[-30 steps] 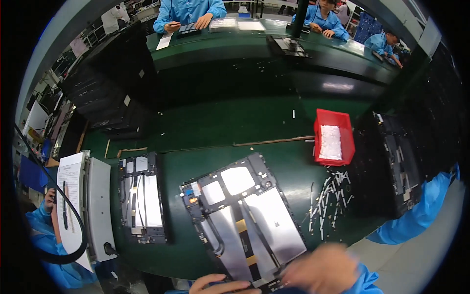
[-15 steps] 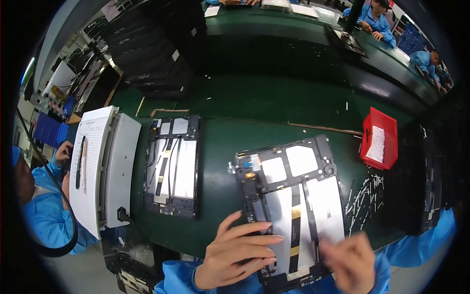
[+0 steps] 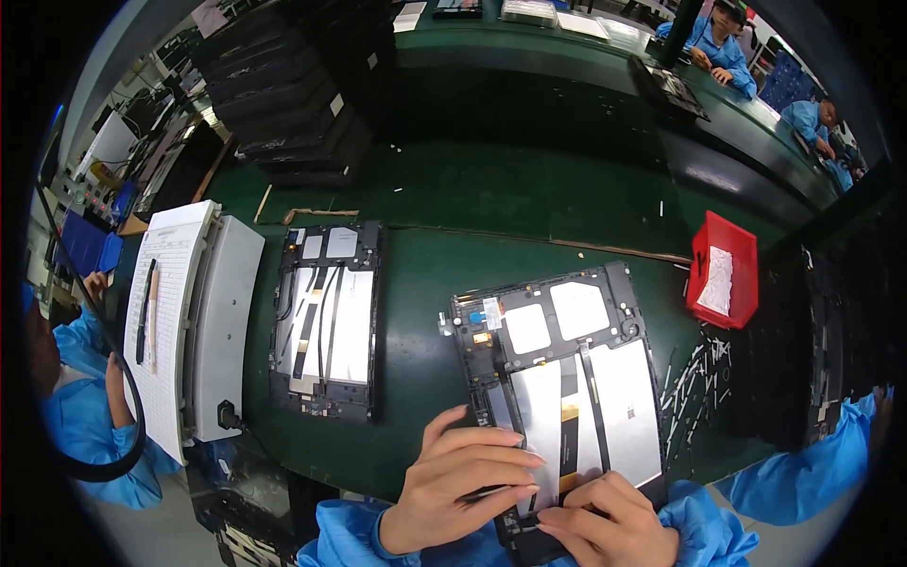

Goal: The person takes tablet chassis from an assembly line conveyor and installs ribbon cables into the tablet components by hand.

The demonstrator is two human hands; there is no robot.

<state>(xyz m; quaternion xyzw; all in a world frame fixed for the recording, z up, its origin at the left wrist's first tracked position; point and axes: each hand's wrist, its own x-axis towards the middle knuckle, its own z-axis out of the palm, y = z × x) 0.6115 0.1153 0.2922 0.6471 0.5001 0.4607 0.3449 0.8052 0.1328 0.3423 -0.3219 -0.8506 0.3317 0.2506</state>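
A flat, rectangular black-framed device with silver metal panels and two white squarish patches (image 3: 539, 397) sits at the near edge of the dark green table (image 3: 425, 283), turned slightly askew, in front of the person; whether its near end rests on the tabletop cannot be told. The left hand (image 3: 463, 482) reaches over the device's left border, its fingers slightly spread and gently bent, tips over the silver panel; whether they grip anything cannot be told. The right hand (image 3: 614, 524) is at the device's near end, fingers curled and bunched close together with the tips low on the frame; whether something small is pinched there cannot be made out. To the left, well apart, lies a second, similar black-and-silver device (image 3: 326, 321). Further left, a printed white paper sheet (image 3: 175, 246) bears a slim black pen (image 3: 145, 312) and a slim beige stick (image 3: 154, 326), beside a pale grey box (image 3: 225, 331). To the right stands an open red plastic bin (image 3: 735, 241) holding white pieces (image 3: 718, 282), with thin white strips (image 3: 694, 383) scattered near it on the table. Stacked black trays (image 3: 283, 104) rise at the far left.
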